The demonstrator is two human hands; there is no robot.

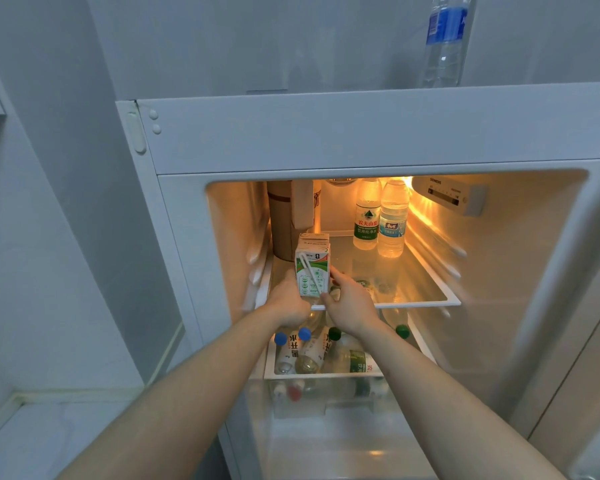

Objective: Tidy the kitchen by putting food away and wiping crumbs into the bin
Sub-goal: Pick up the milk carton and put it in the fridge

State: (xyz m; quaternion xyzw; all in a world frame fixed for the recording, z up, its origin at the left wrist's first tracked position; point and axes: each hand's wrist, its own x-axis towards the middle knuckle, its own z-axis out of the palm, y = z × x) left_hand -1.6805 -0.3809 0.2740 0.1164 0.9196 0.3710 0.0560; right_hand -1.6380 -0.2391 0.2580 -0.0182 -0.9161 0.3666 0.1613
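I hold the milk carton (312,268) between my 2 hands at the front edge of the glass shelf (426,292) inside the open fridge (361,133). My left hand (288,303) is on the left side of the carton and a little under it, with the fingers curled around its lower part, though the tips are hidden behind the carton. My right hand (350,303) touches the right side of the carton, and its fingers (338,275) press against the lower right edge; how far they bend around it I cannot tell. The carton stands upright, its long axis is vertical, and its bottom is just at the front lip of the shelf, so I judge it is on the shelf or almost on it. From my fingers the free place lies behind the carton, deeper on the shelf. Behind the carton to the left stands a tall brown container (281,220), near to it, and behind the carton to the right stand 2 water bottles (378,220), well apart from it. Below the carton, under the shelf, some bottles lie in a drawer (312,375). Both hands are equally near to the carton, so I think the next move is a straight push backward, keeping the carton upright and away from the brown container.
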